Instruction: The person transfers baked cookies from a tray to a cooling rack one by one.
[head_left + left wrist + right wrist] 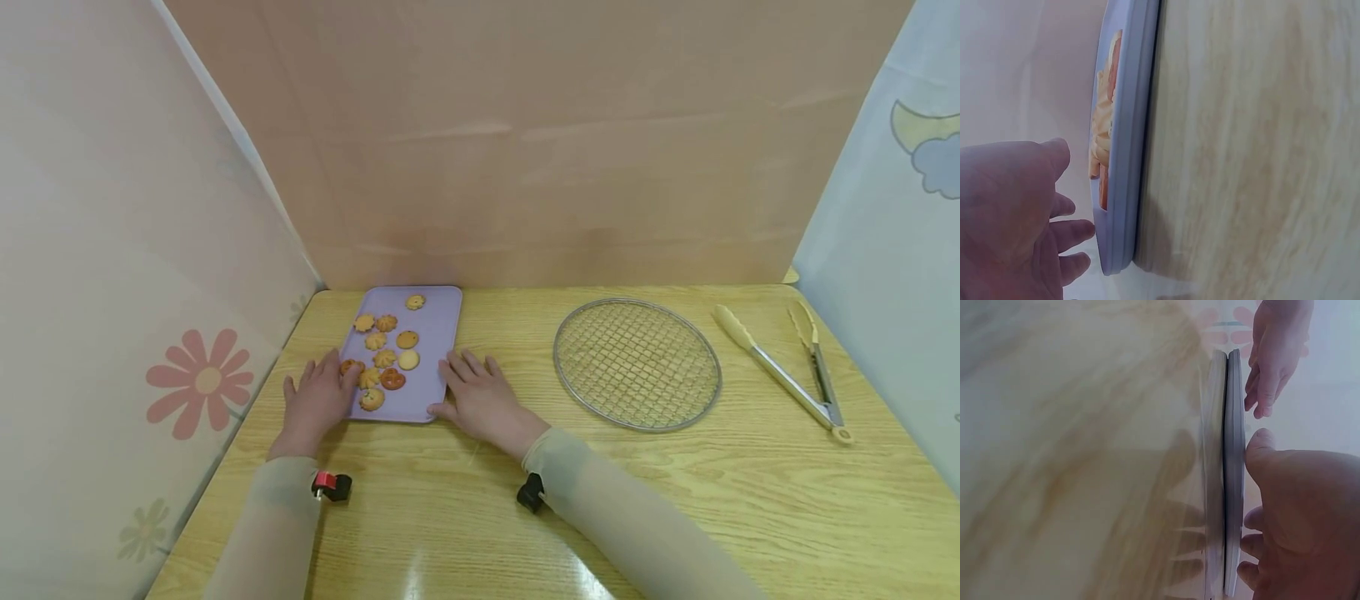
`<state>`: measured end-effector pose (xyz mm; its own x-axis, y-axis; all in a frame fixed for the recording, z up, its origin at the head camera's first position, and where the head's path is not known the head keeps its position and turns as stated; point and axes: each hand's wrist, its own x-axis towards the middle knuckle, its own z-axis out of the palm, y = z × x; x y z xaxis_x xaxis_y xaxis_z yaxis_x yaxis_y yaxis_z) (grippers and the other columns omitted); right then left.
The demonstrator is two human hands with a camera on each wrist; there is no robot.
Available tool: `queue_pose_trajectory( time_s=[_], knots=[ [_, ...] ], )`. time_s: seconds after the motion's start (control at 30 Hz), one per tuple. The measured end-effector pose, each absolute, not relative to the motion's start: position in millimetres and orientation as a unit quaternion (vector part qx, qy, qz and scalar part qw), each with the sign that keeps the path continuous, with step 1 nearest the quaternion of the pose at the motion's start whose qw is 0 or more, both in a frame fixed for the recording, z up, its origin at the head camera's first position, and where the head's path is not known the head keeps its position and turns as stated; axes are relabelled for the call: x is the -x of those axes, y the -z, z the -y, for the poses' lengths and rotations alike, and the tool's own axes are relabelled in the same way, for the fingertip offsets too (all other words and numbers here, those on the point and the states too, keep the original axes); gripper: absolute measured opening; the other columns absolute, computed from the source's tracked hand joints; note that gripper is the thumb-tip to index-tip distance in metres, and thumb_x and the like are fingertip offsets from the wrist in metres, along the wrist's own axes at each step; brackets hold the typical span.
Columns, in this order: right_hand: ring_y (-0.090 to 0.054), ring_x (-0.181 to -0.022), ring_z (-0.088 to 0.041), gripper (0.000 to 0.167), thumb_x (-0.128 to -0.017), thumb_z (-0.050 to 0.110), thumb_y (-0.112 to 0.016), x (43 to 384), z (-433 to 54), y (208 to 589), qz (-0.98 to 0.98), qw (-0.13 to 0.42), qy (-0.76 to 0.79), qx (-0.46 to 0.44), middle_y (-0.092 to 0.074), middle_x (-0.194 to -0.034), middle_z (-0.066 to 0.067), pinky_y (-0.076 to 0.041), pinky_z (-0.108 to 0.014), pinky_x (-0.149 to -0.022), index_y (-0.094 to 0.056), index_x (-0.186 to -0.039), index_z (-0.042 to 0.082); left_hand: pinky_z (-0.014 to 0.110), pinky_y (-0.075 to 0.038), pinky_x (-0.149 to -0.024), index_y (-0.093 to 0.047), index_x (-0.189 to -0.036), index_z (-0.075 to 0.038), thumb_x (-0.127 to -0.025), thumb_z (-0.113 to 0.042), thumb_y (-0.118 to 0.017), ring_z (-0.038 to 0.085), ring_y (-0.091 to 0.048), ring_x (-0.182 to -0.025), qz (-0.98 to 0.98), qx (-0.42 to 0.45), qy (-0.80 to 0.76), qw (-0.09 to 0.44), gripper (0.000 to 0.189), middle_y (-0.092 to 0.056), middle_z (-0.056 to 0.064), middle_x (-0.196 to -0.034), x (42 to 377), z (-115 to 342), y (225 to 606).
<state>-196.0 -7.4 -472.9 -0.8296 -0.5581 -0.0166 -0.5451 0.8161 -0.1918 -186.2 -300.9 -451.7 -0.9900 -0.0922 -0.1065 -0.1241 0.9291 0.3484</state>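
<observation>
A lilac rectangular tray lies on the table at the left, bearing several small cookies, among them a pretzel-shaped one and a pale round one. My left hand is at its left edge, thumb reaching over the rim by the cookies. On the opposite edge, my right hand rests with fingers spread and relaxed. From the left wrist, the tray's side stands beside loosely extended fingers. In the right wrist view, the right hand has its thumb and fingertips along the tray edge.
A round wire mesh rack lies right of the tray. Farther right are spread tongs with cream tips. A brown backdrop rises behind the wooden table, and printed cloth walls flank both sides.
</observation>
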Motion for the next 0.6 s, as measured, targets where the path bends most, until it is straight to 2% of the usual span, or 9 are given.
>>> queue_pose_trajectory(
  time_s=[0.33,0.6],
  knots=[
    [-0.027,-0.166,-0.034,0.085,-0.109,0.067,-0.052,191.3,4.8,464.7,-0.952,0.029,0.084,0.292,-0.034,-0.179,-0.011,-0.025,-0.061,-0.132,-0.042,-0.171,0.010,0.083,0.000,-0.124,-0.024,-0.171,0.007,-0.119,-0.051,-0.032,0.058,-0.022,-0.160,-0.982,0.056,-0.174,0.054,0.078,-0.039,0.033,-0.168,182.9,298.1,449.3],
    [-0.021,-0.168,-0.033,0.088,-0.109,0.069,-0.050,198.1,-0.6,469.3,-0.953,0.041,0.073,0.292,-0.029,-0.180,-0.011,-0.018,-0.061,-0.134,-0.039,-0.172,0.008,0.081,0.001,-0.126,-0.022,-0.172,0.007,-0.119,-0.050,-0.032,0.057,-0.024,-0.161,-0.982,0.047,-0.176,0.052,0.078,-0.041,0.033,-0.167,183.9,295.6,449.8]
  ],
)
